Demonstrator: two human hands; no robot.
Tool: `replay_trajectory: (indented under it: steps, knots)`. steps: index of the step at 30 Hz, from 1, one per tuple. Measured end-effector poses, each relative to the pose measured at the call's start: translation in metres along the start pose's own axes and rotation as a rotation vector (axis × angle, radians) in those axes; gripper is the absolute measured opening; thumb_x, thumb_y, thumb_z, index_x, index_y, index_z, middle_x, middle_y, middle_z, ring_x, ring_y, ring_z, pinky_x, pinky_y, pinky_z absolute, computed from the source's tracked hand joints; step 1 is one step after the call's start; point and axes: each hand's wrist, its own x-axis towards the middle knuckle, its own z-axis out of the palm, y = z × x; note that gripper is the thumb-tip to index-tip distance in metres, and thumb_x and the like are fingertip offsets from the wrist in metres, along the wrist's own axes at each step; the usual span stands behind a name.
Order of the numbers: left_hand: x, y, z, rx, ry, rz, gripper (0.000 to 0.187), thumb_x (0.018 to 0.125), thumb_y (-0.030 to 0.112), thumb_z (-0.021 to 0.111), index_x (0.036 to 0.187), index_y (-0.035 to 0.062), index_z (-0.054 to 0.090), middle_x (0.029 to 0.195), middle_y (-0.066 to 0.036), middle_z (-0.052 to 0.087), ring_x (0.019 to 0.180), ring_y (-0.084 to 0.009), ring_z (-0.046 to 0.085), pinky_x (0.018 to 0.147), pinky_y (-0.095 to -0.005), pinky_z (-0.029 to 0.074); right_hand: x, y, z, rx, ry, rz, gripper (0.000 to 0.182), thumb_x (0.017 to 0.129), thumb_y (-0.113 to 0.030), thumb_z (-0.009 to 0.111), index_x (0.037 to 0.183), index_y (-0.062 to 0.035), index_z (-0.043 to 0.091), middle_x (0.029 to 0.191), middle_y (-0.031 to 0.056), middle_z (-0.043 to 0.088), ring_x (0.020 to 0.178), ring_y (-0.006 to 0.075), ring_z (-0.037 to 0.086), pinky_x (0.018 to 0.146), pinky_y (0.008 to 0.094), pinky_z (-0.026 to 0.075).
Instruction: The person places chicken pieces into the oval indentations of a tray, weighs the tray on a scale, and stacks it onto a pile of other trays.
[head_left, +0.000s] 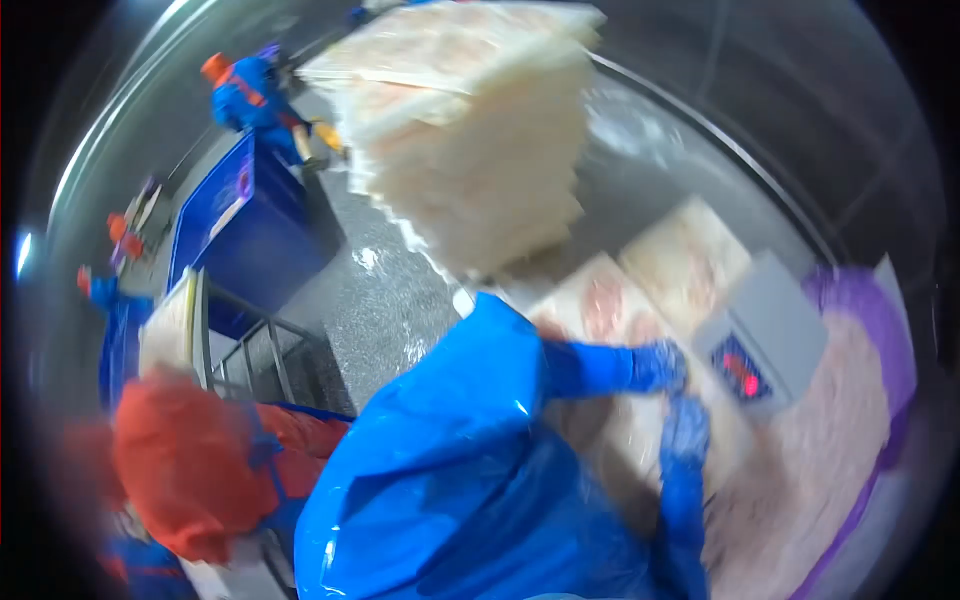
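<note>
My left hand (658, 367), in a bluish glove, rests at the near side of a pale slab with pinkish pieces (605, 300). Just below it in the view, my right hand (686, 428) touches the pale, glossy surface. The two hands are close together, and blur hides their fingers. A grey box with a lit red display (742, 368) stands beyond them, beside a second pale slab (690, 255). Pinkish material lies in a large container with a purple liner (900, 350) at the right.
A tall stack of pale slabs (460, 150) stands at the top. Blue bins (240, 240) and a metal rack (265, 360) are at the left. A co-worker in a red hood (185, 465) is close at lower left; a person in blue (250, 95) stands farther off.
</note>
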Motion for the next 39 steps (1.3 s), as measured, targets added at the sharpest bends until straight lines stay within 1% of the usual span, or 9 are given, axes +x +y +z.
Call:
replay_trajectory:
  steps: [2, 5, 14, 20, 22, 30, 34, 36, 39]
  knots:
    - [0.002, 0.003, -0.01, 0.0, -0.009, -0.022, 0.025, 0.083, 0.02, 0.058, 0.105, 0.0085, 0.065, 0.103, -0.013, 0.063, 0.096, -0.0309, 0.06, 0.083, -0.0442, 0.047, 0.017, -0.016, -0.023, 0.1, -0.074, 0.035, 0.033, 0.09, -0.015, 0.06, 0.117, 0.0042, 0.061, 0.121, 0.0251, 0.06, 0.113, 0.0425, 0.055, 0.099, 0.0519, 0.044]
    - [-0.004, 0.013, -0.017, -0.005, -0.023, -0.048, 0.025, 0.083, 0.02, 0.058, 0.105, 0.0083, 0.064, 0.103, -0.013, 0.062, 0.096, -0.0311, 0.06, 0.083, -0.0443, 0.047, 0.016, -0.01, -0.015, 0.037, -0.22, 0.139, 0.037, 0.089, -0.014, 0.059, 0.122, 0.0037, 0.059, 0.125, 0.0237, 0.059, 0.118, 0.0407, 0.054, 0.101, 0.0506, 0.042]
    - [-0.011, 0.022, -0.022, -0.02, -0.015, -0.075, 0.026, 0.082, 0.02, 0.058, 0.105, 0.0077, 0.064, 0.104, -0.013, 0.062, 0.097, -0.0317, 0.059, 0.084, -0.0444, 0.047, 0.018, -0.025, -0.023, -0.028, -0.111, 0.044, 0.027, 0.088, -0.011, 0.062, 0.112, 0.0015, 0.066, 0.114, 0.0204, 0.065, 0.11, 0.0359, 0.061, 0.096, 0.0467, 0.049]
    - [-0.013, 0.037, -0.023, -0.053, -0.016, -0.078, 0.026, 0.082, 0.02, 0.058, 0.105, 0.0072, 0.064, 0.104, -0.013, 0.061, 0.098, -0.0321, 0.059, 0.084, -0.0445, 0.047, 0.027, -0.043, -0.035, -0.107, 0.108, -0.055, 0.021, 0.087, -0.009, 0.064, 0.105, 0.0, 0.071, 0.106, 0.0182, 0.069, 0.105, 0.0327, 0.066, 0.092, 0.044, 0.053]
    - [-0.009, 0.039, -0.023, -0.062, -0.009, -0.065, 0.026, 0.082, 0.02, 0.058, 0.105, 0.0071, 0.064, 0.104, -0.014, 0.061, 0.098, -0.0322, 0.059, 0.085, -0.0445, 0.047, 0.021, -0.042, -0.036, 0.054, -0.022, 0.042, 0.024, 0.088, -0.007, 0.064, 0.11, 0.0017, 0.068, 0.113, 0.0192, 0.068, 0.108, 0.0341, 0.064, 0.094, 0.046, 0.051]
    - [-0.015, 0.035, -0.026, -0.054, -0.006, -0.052, 0.027, 0.081, 0.02, 0.058, 0.104, 0.0065, 0.063, 0.104, -0.014, 0.061, 0.099, -0.0327, 0.058, 0.085, -0.0446, 0.047, -0.004, -0.026, -0.015, -0.051, -0.174, 0.06, 0.041, 0.087, -0.013, 0.058, 0.124, 0.0044, 0.058, 0.129, 0.0239, 0.058, 0.12, 0.04, 0.053, 0.105, 0.0503, 0.039]
    - [-0.024, 0.041, -0.026, -0.045, -0.014, -0.066, 0.027, 0.081, 0.019, 0.058, 0.104, 0.0062, 0.063, 0.105, -0.014, 0.06, 0.099, -0.033, 0.058, 0.086, -0.0447, 0.047, -0.002, -0.034, -0.021, -0.028, -0.078, 0.07, 0.043, 0.086, -0.012, 0.059, 0.126, 0.0039, 0.058, 0.128, 0.0235, 0.059, 0.12, 0.0385, 0.054, 0.108, 0.0496, 0.036]
    - [-0.027, 0.045, -0.027, -0.052, -0.023, -0.08, 0.027, 0.081, 0.019, 0.058, 0.104, 0.0061, 0.063, 0.105, -0.014, 0.06, 0.1, -0.0331, 0.058, 0.086, -0.0447, 0.047, -0.009, -0.026, -0.018, -0.006, -0.2, 0.208, 0.048, 0.086, -0.014, 0.059, 0.131, 0.0026, 0.056, 0.133, 0.023, 0.056, 0.124, 0.0371, 0.052, 0.11, 0.0489, 0.034]
    - [-0.032, 0.048, -0.032, -0.057, -0.027, -0.09, 0.027, 0.081, 0.019, 0.058, 0.104, 0.0058, 0.063, 0.105, -0.014, 0.06, 0.1, -0.0333, 0.058, 0.086, -0.0448, 0.047, -0.013, -0.018, -0.012, -0.011, -0.273, 0.214, 0.052, 0.087, -0.017, 0.058, 0.136, 0.0014, 0.051, 0.139, 0.0219, 0.052, 0.129, 0.0355, 0.048, 0.112, 0.0483, 0.032]
